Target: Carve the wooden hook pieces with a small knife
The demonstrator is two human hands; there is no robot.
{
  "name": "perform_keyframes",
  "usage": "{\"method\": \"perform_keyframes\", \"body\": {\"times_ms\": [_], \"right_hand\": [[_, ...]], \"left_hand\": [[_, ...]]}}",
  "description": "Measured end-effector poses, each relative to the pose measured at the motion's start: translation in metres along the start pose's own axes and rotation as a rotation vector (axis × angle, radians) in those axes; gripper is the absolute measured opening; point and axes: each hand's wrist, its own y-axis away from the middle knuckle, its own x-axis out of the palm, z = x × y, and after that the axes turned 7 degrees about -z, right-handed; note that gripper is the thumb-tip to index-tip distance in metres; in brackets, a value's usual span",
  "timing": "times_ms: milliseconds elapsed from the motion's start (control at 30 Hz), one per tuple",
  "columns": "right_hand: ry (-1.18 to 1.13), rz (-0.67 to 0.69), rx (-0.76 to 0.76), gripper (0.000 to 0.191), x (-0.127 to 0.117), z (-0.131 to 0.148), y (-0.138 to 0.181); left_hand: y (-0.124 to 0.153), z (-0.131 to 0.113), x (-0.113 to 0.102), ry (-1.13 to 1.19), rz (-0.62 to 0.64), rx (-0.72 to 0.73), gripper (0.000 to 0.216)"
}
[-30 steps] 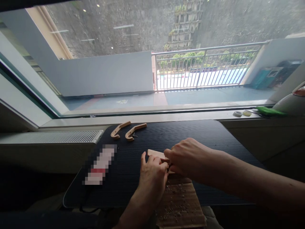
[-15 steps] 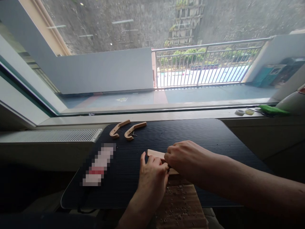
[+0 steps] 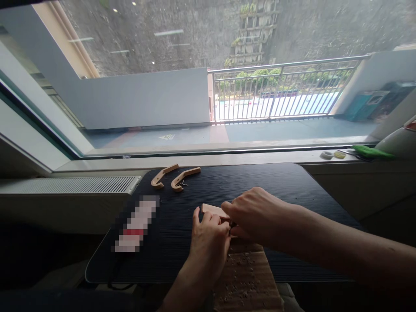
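Observation:
A light wooden piece [image 3: 212, 210] lies on the black ribbed table [image 3: 279, 182], its near end hidden under both hands. My left hand [image 3: 208, 240] is closed beside it with the thumb raised along its left edge. My right hand [image 3: 256, 214] is curled over the piece from the right, pinching something small and dark that I cannot make out. Just below the hands sits a brown wooden board [image 3: 247, 277] strewn with wood shavings.
Two curved wooden hooks [image 3: 161, 175] [image 3: 183, 177] lie at the table's far left, small dark screws beside the right one. A blurred pale object [image 3: 136, 225] rests left of my hands. A radiator grille [image 3: 68, 185] and a window sill with tape rolls [image 3: 326, 154] border the table.
My right hand has shifted slightly left over the wooden piece. My left hand stays in place; the view has bobbed a little.

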Motion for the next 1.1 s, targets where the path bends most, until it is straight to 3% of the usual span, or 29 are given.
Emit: {"method": "perform_keyframes", "body": {"times_ms": [300,667,900,1100], "right_hand": [[-0.067,0.070,-0.069,0.011,-0.004,0.000,0.003],[-0.009,-0.048,-0.010,0.009,0.012,-0.006,0.004],[0.051,-0.007,-0.021,0.015,0.004,0.002,0.002],[-0.040,-0.028,0.023,0.010,-0.007,0.002,0.008]], "left_hand": [[-0.001,0.002,0.003,0.012,-0.006,0.016,0.018],[0.000,0.002,0.002,-0.005,-0.019,0.023,0.015],[0.000,-0.001,-0.002,0.000,0.002,0.004,0.015],[0.001,0.000,-0.001,0.011,-0.004,0.009,0.015]]}}
